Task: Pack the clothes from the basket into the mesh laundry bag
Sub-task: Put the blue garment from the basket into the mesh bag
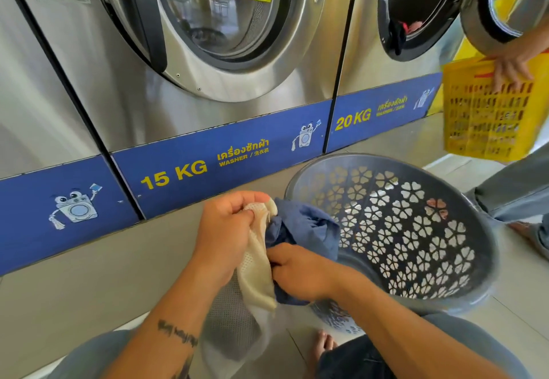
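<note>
My left hand grips the cream rim of the white mesh laundry bag, which hangs down between my knees. My right hand is closed on a blue garment at the bag's mouth, partly pushed inside. The grey round basket with flower-shaped holes lies tilted toward me just right of my hands; what shows of its inside holds no clothes.
Steel washers marked 15 KG and 20 KG stand close in front on a blue base. At the right another person holds a yellow crate by an open washer door; their leg and foot stand beside the basket. Tiled floor lies below.
</note>
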### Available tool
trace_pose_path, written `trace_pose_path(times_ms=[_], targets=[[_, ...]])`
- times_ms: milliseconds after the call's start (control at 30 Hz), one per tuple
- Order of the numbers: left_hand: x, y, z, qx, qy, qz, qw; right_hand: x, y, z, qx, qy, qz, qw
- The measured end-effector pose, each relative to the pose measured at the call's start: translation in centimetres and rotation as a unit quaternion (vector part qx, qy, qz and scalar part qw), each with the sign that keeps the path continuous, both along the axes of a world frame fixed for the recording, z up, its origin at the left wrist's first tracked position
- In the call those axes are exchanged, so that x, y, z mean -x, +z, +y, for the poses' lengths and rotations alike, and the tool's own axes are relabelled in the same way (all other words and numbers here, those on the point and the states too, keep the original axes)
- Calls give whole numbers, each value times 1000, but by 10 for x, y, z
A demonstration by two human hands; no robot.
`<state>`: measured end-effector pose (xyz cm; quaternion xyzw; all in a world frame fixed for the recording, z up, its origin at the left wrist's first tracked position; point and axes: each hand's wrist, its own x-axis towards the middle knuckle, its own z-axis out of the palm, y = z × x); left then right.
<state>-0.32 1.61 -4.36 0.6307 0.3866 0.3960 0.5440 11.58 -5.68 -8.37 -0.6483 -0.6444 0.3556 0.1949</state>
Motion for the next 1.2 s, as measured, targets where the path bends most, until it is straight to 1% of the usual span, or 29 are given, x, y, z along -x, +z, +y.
trace_pose_path(times_ms=[33,67,133,167,200,233,267,300,333,367,433,467,500,533,567,667,733,833,900,967,1033,1100,1133,1200], targets=[[1,0,1,2,6,0,1000,-3,5,0,-27,-5,-16,999],[3,1,2,0,15,1,1000,-9,10,-1,-76,-37,-26,996],[7,2,8,-9,29,4,1000,-31,16,-5,-171,-147,-23,974],[9,3,9,-12,30,6,999,-46,16,-6,-189,-185,-43,964],[9,4,9,-12,28,7,1000,-58,16,-7,-161,-203,-71,963],[8,5,7,-11,24,7,1000,-69,14,-6,-94,-209,-57,972],[5,6,5,-8,18,7,1000,-74,10,-4,-15,-211,8,977],[3,6,2,-6,13,8,1000,-73,5,-1,42,-208,93,973],[1,6,0,-6,10,12,1000,-69,-2,2,63,-212,134,966],[-1,5,-1,-7,10,15,1000,-65,-9,5,45,-220,123,967],[-1,3,0,-5,20,17,1000,-60,-17,11,-28,-214,9,976],[-1,1,1,-1,26,19,999,-57,-15,10,-70,-210,-60,973],[0,0,2,4,33,20,999,-54,-11,9,-102,-208,-111,966],[0,-1,2,8,38,20,999,-52,-7,7,-127,-206,-135,961],[0,-3,1,11,42,19,999,-48,-2,3,-147,-208,-132,958],[1,-10,2,14,47,16,999,-25,9,-8,-192,-212,-57,957],[4,-12,5,26,54,9,998,-7,6,-11,-175,-195,28,965],[14,-13,11,54,28,-4,998,12,-11,-6,-57,-156,185,969],[23,-17,11,65,-12,-6,998,19,-29,2,14,-136,226,965],[31,-26,5,79,-48,5,996,21,-46,10,65,-110,196,972],[40,-39,-5,90,-60,28,994,25,-61,13,106,-93,148,979],[51,-52,-9,118,-29,23,992,32,-71,13,132,-48,66,988],[56,-59,-10,147,-5,7,989,35,-73,12,132,-21,16,991],[69,-75,-13,215,49,-36,975,40,-76,11,127,-2,-55,990]])
